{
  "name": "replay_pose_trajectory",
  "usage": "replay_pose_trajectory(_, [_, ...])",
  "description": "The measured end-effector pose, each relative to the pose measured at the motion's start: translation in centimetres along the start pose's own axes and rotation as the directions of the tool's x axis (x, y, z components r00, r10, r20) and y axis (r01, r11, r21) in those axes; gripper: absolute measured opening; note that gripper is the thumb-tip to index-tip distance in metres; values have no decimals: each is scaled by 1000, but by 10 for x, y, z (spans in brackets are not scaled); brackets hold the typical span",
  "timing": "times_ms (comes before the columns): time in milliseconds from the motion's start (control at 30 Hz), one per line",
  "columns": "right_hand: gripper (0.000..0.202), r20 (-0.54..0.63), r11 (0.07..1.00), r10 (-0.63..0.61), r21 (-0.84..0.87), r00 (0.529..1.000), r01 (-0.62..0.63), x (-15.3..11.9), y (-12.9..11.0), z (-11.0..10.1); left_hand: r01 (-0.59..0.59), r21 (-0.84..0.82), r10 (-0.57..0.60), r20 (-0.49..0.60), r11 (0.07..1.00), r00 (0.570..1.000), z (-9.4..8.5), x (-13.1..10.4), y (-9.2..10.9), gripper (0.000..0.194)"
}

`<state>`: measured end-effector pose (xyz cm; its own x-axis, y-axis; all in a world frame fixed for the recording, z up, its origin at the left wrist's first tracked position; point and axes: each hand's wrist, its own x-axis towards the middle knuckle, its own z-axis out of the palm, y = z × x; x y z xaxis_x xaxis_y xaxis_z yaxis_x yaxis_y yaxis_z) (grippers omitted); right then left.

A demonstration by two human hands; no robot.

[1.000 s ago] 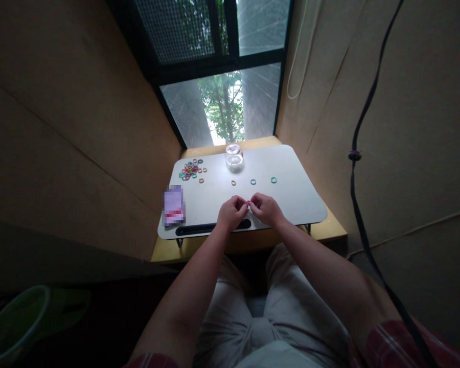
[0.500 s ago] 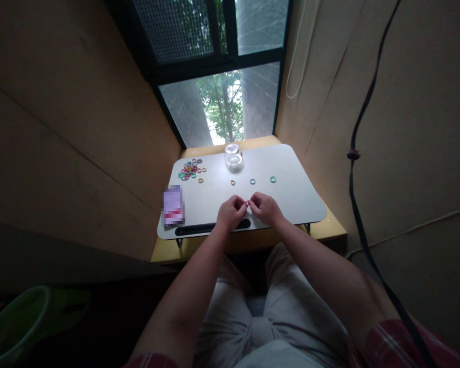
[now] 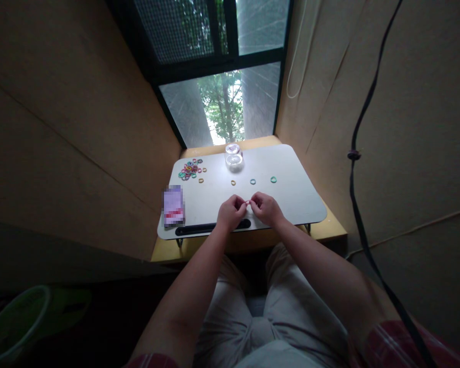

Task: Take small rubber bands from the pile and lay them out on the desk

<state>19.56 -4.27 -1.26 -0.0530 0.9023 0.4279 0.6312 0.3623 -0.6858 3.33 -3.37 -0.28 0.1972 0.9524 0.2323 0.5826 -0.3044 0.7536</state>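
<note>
Near the front of the white lap table (image 3: 291,199), my left hand (image 3: 231,210) and my right hand (image 3: 266,207) meet, fingertips almost touching. Between them they pinch a small pinkish-red hair tie (image 3: 248,202), mostly hidden by the fingers. Beyond my hands lie three single hair ties in a row: a yellow one (image 3: 233,182), a blue one (image 3: 253,181) and a green one (image 3: 273,179). An orange hair tie (image 3: 201,180) lies farther left, beside a pile of many-coloured hair ties (image 3: 190,169).
A clear round container (image 3: 234,162) stands at the back of the table, its lid (image 3: 232,148) behind it. A blurred-out purple phone-like object (image 3: 174,205) lies at the left edge. A black slot (image 3: 195,230) runs along the front. A dark cord (image 3: 353,204) hangs at right.
The hair tie between my fingertips looks slightly more stretched out, with the hands barely moved. Everything else on the table stays in place.
</note>
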Motion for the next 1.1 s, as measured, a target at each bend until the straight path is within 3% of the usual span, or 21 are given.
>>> replay_pose_trajectory(533, [13, 28, 1000, 14, -16, 1000, -14, -1, -3, -2, 24, 24, -22, -55, 999, 998, 3, 2, -3, 15])
replay_pose_trajectory(667, [13, -78, 994, 12, -107, 997, -20, 2, 2, 0, 28, 28, -27, -40, 999, 999, 3, 2, -3, 16])
replay_pose_trajectory(767, [15, -178, 974, 55, -206, 982, -92, 6, 6, 2, 15, 17, -14, -41, 1000, 999, 3, 1, -3, 13])
replay_pose_trajectory(1100, [18, -197, 899, 168, -371, 966, -232, 16, 5, 10, 12, 7, -12, -45, 1000, 999, 2, 1, -3, 12])
